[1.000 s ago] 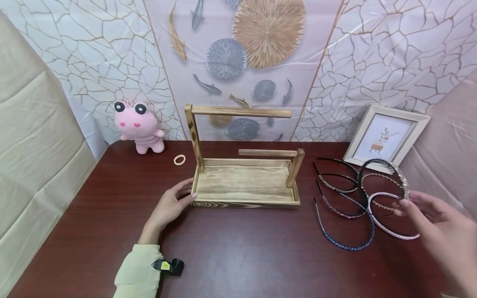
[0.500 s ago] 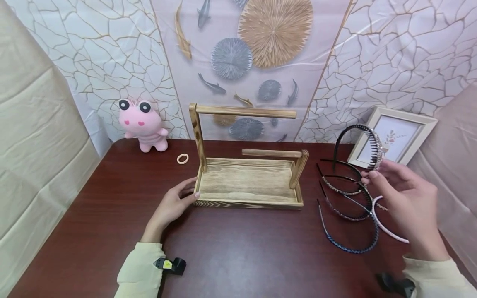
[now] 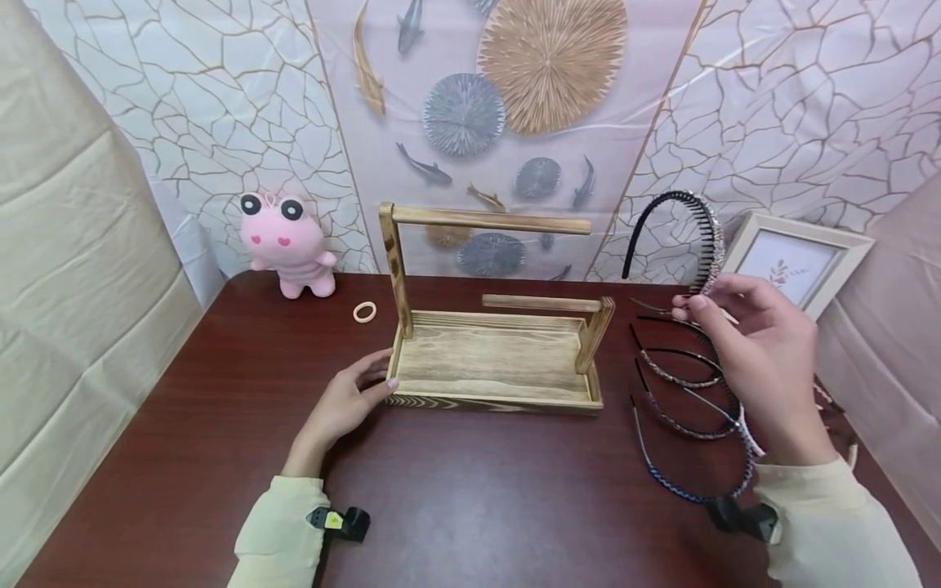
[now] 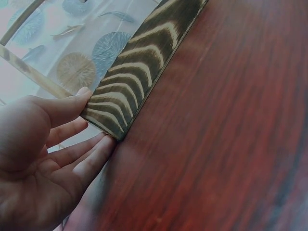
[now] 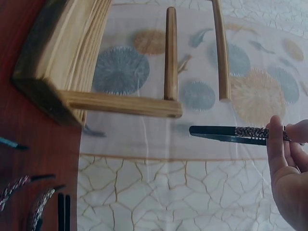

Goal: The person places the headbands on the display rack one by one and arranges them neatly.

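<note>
My left hand (image 3: 345, 400) holds the left end of a wooden stand (image 3: 492, 359), a shallow tray with two post-and-bar arms, the left one taller. In the left wrist view the thumb lies on the rim of the tray (image 4: 130, 77) and the fingertips touch its lower corner. My right hand (image 3: 764, 359) pinches one end of a black toothed headband (image 3: 715, 249) with a sparkling outer face. The headband is raised to the right of the stand, apart from its bars. In the right wrist view the same headband (image 5: 250, 132) appears edge-on.
Several headbands lie overlapping at the right, including a blue braided one (image 3: 680, 492); my right hand and arm partly hide them. Behind stands a picture frame (image 3: 794, 261). A pink plush toy (image 3: 287, 245) and a small beige ring (image 3: 364, 312) are at the back left.
My right hand has lifted the black sparkling headband off the group and carried it up and leftward. The left hand stays at the tray's end. The head view has shifted slightly.
</note>
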`<state>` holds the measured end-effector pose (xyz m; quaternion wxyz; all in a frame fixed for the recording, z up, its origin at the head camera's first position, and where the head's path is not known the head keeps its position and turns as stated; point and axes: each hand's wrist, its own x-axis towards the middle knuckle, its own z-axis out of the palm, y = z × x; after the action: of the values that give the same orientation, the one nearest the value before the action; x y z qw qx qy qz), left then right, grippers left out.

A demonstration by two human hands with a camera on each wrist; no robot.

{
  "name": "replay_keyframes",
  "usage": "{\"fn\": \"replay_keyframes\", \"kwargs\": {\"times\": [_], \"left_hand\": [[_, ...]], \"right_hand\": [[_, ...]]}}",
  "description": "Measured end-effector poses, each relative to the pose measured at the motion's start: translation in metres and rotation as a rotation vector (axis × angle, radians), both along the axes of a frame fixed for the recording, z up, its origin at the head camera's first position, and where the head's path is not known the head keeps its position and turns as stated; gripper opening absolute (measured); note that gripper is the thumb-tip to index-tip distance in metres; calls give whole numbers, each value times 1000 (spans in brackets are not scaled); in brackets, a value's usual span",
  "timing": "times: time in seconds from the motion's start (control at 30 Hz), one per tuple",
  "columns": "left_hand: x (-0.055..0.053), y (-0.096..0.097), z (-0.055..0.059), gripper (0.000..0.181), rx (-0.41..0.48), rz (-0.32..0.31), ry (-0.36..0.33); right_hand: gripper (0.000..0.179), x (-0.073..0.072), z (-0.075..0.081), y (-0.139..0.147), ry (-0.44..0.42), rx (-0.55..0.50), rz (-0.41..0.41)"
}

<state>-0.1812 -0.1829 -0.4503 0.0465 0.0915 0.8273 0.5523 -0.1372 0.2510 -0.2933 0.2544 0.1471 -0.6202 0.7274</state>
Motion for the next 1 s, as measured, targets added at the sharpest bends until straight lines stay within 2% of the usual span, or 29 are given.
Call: {"fn": "replay_keyframes", "kwargs": {"times": [0.2,0.37,0.53,0.87,1.0], "left_hand": [[1,-1,0,54,2,11,-11],[2,-2,0,54,14,8,-5],[1,-2,0,54,22,15,-12],[0,-2,1,56,4,12,-19],[8,3,20,55,13,0,-20]], "right_hand": [[16,-18,4,-16,29,69,35],[15,-31,5,-39,19,26,59],[14,-43,3,-68,35,8,117],[16,-67,-13,-134,-93,145,164],[18,-75,-20,-156,-136,173,187]]}}
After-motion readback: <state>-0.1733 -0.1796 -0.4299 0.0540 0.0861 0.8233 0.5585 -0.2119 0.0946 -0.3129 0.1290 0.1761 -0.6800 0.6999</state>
